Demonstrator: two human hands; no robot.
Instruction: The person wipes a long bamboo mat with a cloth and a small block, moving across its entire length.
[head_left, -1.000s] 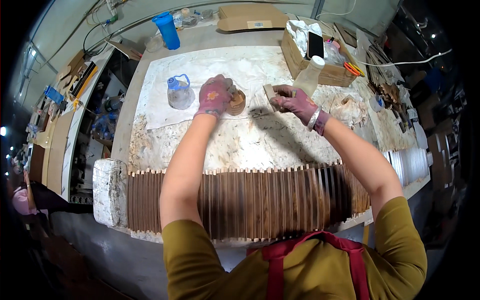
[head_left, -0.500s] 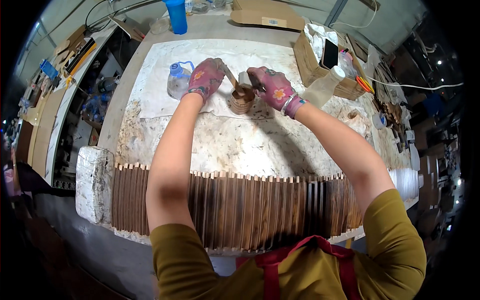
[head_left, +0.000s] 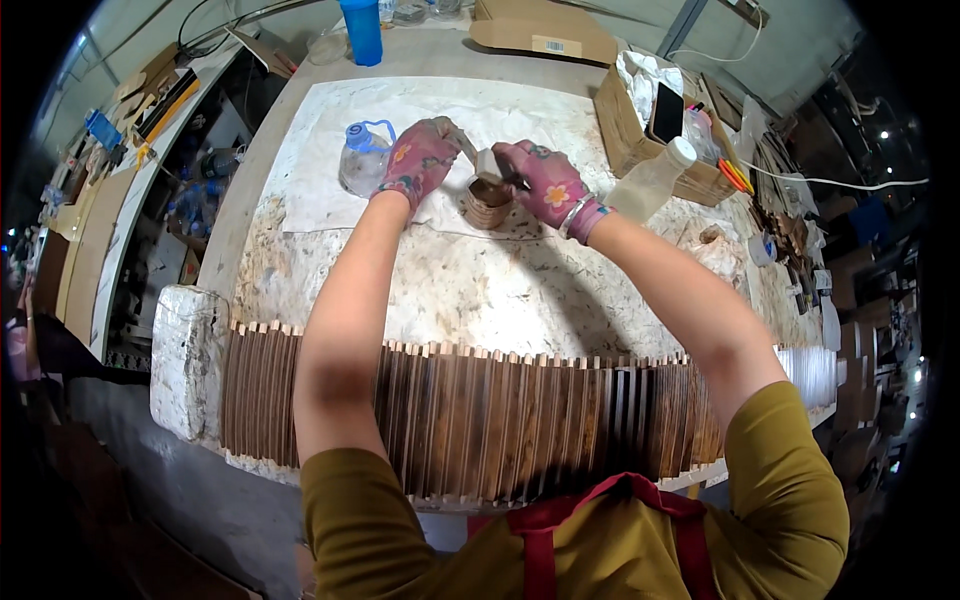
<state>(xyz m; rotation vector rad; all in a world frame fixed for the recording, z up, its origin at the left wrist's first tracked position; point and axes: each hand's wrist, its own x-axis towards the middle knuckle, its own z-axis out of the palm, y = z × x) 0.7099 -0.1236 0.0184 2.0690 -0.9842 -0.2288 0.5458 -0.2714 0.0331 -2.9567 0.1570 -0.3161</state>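
Observation:
Both my hands wear pink flowered gloves and meet over a small brown cup (head_left: 487, 207) standing on a white cloth. My left hand (head_left: 420, 158) is closed on a flat stick (head_left: 466, 147), which slants down toward the cup. In my right hand (head_left: 546, 178) is a small pale grey block-shaped thing (head_left: 487, 166) with a dark part beside it, held just above the cup's mouth. Its exact kind I cannot make out. A clear jug (head_left: 362, 168) with a blue cap and handle stands beside my left hand. To the right of my right hand, a cloudy white-capped bottle (head_left: 652, 182) leans.
A long row of dark brown wooden strips (head_left: 500, 420) lies along the near edge, under my forearms. At its left end sits a whitish block (head_left: 188, 362). A cardboard box (head_left: 622, 130) with a phone (head_left: 666, 112) stands back right; a blue cup (head_left: 363, 32) is at the back.
The stick's lower end, earlier down in the cup, now sits higher, near the grey block. The grey block has come slightly lower over the cup. The view has shifted a little.

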